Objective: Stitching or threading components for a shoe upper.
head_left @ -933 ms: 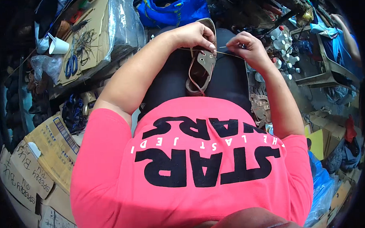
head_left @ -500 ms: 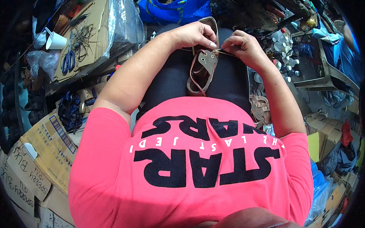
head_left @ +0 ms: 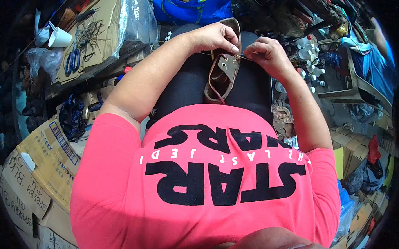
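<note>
A brown leather shoe (head_left: 226, 68) rests on my lap between my thighs, its eyelet flaps and a thin lace along the opening facing up. At its upper half is my left hand (head_left: 216, 38), closed with the thumb and fingers pinched at the shoe's edge. My right hand (head_left: 269, 56) is just to the right of the shoe, its fingertips closed on a thin pale thread (head_left: 244, 56) that runs to the shoe near my left thumb. Whether a needle is on the thread is too small to tell.
On the left, a cardboard-topped surface (head_left: 98, 53) carries blue-handled scissors (head_left: 73, 61), a bundle of strands and a white cup (head_left: 59, 37). A blue bag (head_left: 193, 10) lies ahead. Small bottles (head_left: 309, 55) and a chair frame stand right; cardboard boxes (head_left: 23, 187) are lower left.
My right hand has shifted slightly, its fingers turning in toward the shoe, and less thread shows between the hands. My left hand stays nearly in place.
</note>
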Action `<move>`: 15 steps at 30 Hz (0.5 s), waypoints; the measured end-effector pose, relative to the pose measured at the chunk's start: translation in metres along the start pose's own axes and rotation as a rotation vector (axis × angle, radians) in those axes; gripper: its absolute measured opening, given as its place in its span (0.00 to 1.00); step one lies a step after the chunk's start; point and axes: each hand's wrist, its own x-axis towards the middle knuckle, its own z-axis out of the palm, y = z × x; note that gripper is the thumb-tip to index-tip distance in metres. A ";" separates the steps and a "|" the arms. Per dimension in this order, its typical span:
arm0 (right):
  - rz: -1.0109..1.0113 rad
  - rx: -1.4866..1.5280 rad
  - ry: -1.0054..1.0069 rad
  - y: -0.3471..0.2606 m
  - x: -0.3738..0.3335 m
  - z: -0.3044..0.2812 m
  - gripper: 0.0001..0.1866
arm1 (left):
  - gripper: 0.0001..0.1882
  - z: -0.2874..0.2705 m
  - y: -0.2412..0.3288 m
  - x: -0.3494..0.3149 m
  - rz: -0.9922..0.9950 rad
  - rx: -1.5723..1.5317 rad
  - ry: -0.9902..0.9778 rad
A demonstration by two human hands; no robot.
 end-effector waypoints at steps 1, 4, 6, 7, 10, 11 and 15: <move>0.013 0.035 0.003 -0.001 -0.001 0.002 0.06 | 0.10 0.000 -0.001 0.001 0.001 0.000 0.002; -0.026 0.021 0.089 0.002 -0.004 0.009 0.05 | 0.10 -0.001 -0.002 0.002 0.010 -0.033 0.021; -0.048 -0.028 0.123 0.004 -0.009 0.015 0.05 | 0.10 -0.003 -0.001 0.001 0.012 -0.032 -0.033; -0.068 -0.077 0.159 0.005 -0.012 0.016 0.05 | 0.10 -0.004 0.000 0.001 0.013 -0.034 -0.031; -0.046 -0.137 0.201 -0.010 -0.019 0.018 0.05 | 0.11 -0.007 0.001 0.000 -0.009 -0.002 -0.117; -0.058 -0.163 0.197 -0.012 -0.021 0.018 0.05 | 0.12 -0.008 0.002 0.001 -0.016 0.037 -0.144; -0.069 -0.209 0.180 -0.024 -0.024 0.014 0.06 | 0.14 -0.008 0.004 0.005 -0.008 0.163 -0.217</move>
